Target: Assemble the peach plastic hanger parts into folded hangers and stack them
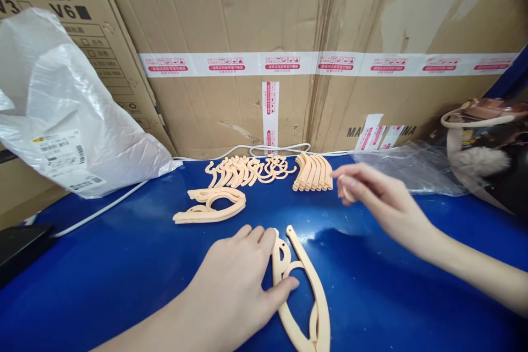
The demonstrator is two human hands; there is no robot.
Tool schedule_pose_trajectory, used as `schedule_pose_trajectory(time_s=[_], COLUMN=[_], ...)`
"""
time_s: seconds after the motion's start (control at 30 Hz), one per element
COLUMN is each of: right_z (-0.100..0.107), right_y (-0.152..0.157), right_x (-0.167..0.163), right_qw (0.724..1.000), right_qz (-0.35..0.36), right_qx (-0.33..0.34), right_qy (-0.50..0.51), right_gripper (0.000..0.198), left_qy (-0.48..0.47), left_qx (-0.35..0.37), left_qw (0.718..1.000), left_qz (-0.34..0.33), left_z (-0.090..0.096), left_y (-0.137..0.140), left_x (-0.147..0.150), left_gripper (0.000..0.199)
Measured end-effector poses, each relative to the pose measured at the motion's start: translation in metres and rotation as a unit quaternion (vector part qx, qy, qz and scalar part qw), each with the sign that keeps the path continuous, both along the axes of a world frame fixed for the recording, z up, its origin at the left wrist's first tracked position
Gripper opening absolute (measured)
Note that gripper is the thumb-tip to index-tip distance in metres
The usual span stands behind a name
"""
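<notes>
My left hand [235,280] grips the left arm of a beige plastic folding hanger [320,291], its thumb laid over the inner curve. The hanger lies on the blue tabletop with its two arms spread apart at the far end. To the right, my right hand [371,192] is raised a little above the table, fingertips pinched together; what they hold, if anything, is hard to make out. Just left of those fingertips stands a row of curved beige hanger arms [313,171]. Folded hangers [223,206] lie stacked beyond my left hand.
Loose beige hooks and curved parts [247,170] are heaped at the back. Large cardboard boxes [231,104] wall off the rear. A white plastic mailing bag [70,110] leans at left above a black device [22,250]. Clear plastic film [412,168] and a dark bag [490,148] sit at right.
</notes>
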State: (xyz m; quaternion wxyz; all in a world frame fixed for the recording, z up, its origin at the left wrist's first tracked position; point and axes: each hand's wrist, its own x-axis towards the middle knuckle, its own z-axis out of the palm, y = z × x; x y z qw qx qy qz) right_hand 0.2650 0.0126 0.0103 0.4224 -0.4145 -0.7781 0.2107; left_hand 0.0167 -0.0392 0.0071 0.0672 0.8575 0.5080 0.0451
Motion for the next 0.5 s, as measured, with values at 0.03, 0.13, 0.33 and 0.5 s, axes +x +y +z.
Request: schedule_pose_trajectory(time_s=[0.03, 0.13, 0.33, 0.5], right_z=[-0.003, -0.013, -0.021, -0.022], right_y=[-0.003, -0.010, -0.015, -0.018], right_x=[-0.002, -0.011, -0.015, -0.011], right_qw=[0.998, 0.977, 0.956, 0.954], right_qz=[0.029, 0.086, 0.091, 0.123], right_qx=[-0.010, -0.027, -0.049, -0.057], right_qy=[-0.052, -0.195, -0.274, -0.268], right_gripper=[0.019, 0.022, 0.023, 0.020], left_qy=[0.004, 0.015, 0.176, 0.215], left_qx=[-0.002, 0.023, 0.148, 0.188], left_qw=[1.000, 0.999, 0.960, 0.943], left_qz=[-0.002, -0.044, -0.160, -0.171], left_z=[0.002, 0.005, 0.001, -0.004], left_y=[0.001, 0.011, 0.038, 0.054], left_x=[0.001, 0.001, 0.004, 0.003], left_gripper=[0.020, 0.010, 0.012, 0.019])
